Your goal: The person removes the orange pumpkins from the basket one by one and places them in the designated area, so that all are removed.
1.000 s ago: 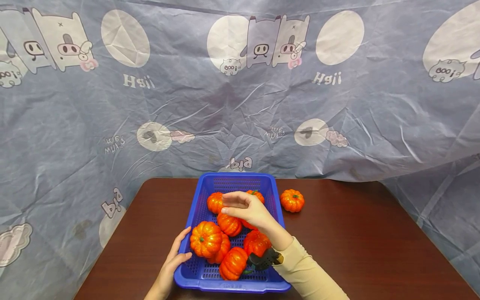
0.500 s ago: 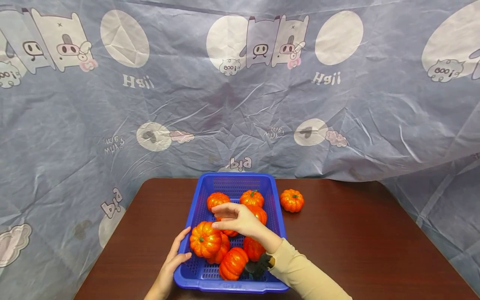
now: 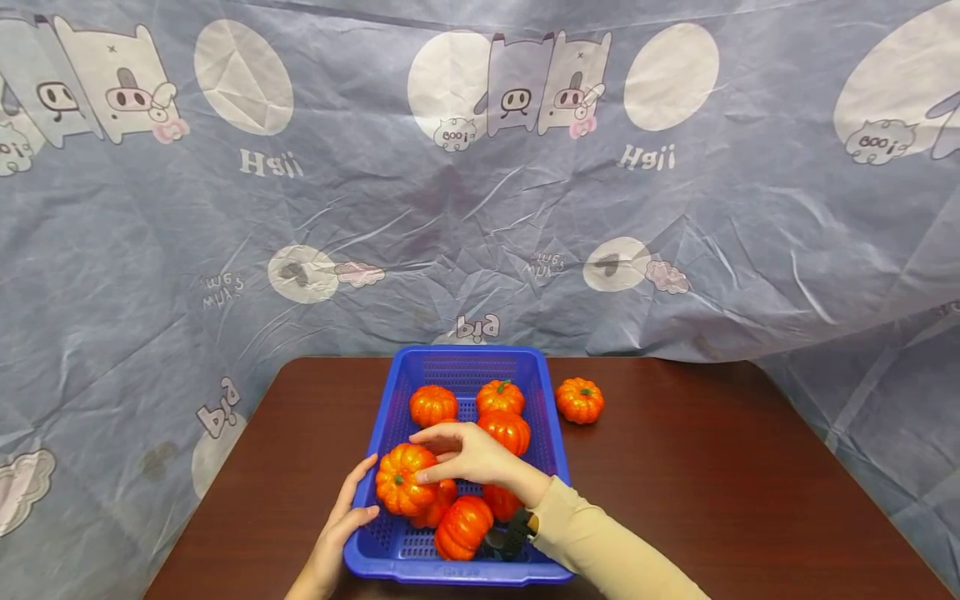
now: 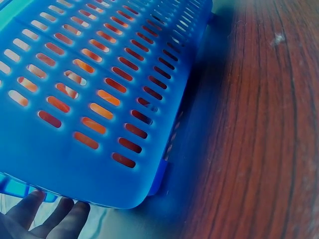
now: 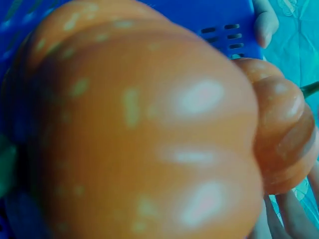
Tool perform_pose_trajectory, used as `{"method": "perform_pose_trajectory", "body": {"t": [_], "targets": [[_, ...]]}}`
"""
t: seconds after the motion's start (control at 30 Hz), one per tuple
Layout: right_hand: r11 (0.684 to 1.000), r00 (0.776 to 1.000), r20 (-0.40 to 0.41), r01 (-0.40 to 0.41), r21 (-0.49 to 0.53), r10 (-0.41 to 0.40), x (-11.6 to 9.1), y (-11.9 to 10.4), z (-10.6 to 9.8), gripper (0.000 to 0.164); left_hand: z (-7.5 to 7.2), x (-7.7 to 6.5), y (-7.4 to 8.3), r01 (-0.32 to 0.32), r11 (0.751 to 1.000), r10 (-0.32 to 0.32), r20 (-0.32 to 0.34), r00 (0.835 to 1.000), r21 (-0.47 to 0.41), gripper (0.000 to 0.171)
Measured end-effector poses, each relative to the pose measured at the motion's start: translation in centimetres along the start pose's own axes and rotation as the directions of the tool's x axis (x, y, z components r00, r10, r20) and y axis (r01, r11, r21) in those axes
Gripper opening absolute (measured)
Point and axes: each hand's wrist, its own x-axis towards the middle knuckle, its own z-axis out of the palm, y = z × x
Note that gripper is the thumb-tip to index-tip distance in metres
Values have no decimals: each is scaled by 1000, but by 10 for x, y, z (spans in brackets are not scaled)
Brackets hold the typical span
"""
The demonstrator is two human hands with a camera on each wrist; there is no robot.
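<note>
In the head view, a blue plastic basket (image 3: 450, 572) stands on the table, holding several shiny orange pumpkins. My left hand (image 3: 333, 533) grips its left rim, with the thumb over the edge. From below, the left wrist view shows that hand's fingers (image 4: 75, 219) at the rim. My right hand (image 3: 468, 454) has its thumb and fingers on either side of a pumpkin (image 3: 406, 479) with a green stem, near the left rim. This pumpkin (image 5: 284, 124) appears at the right of the right wrist view, fingers beside it; a nearer pumpkin (image 5: 164, 129) fills the middle.
One more pumpkin (image 3: 580, 401) sits on the brown table (image 3: 675, 483), right of the basket. Inside the basket, other pumpkins lie at the back (image 3: 433, 406) and front (image 3: 463, 527). A printed grey cloth (image 3: 420, 208) hangs behind the table.
My right hand has come from over the back of the basket toward the front left, down to the pumpkin by the left rim. My left hand stays on the rim.
</note>
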Motion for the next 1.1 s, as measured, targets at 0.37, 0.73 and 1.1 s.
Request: {"method": "perform_pose_trajectory", "body": {"t": [0.37,0.73,1.1], "targets": [[998,999,26,-38,-49,39,-3,2,0,57,-1,0,-1,0,1000,0,10,1000,-1,61],[997,996,-50,-70,12,71,-6,-10,-11,57,-1,-1,-1,-22,1000,22,-7,1000,22,61],[996,986,-163,-28,81,41,-11,-28,-37,61,-1,0,0,-15,999,16,21,1000,-33,62]]}}
